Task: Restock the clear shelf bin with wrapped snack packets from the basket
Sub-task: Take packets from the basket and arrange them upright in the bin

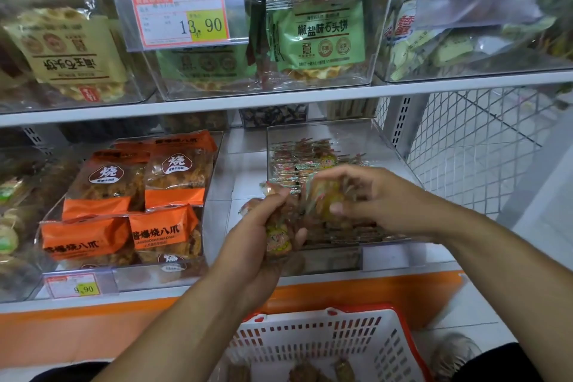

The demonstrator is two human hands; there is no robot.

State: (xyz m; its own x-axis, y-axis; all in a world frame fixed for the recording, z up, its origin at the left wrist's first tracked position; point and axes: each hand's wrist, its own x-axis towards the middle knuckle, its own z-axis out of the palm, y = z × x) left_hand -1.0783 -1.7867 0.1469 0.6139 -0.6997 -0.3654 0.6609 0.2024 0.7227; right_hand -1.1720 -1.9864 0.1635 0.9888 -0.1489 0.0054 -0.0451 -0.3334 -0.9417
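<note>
Head view: two hands over clear shelf bin (313, 257). Left hand (263, 226) grips bunch of wrapped snack packets (277, 240); right hand (375, 195) pinches one blurred packet (322, 192), just beside. Bin partly filled, count unclear. One basket (316, 338) below, few packets inside. Four orange bags (133, 195) left.

Single head-worn wide-angle view, facing forward and down at the shelf (279, 93) from close range. Both forearms enter from the bottom edge; the basket (325, 338) sits directly below the lens.
</note>
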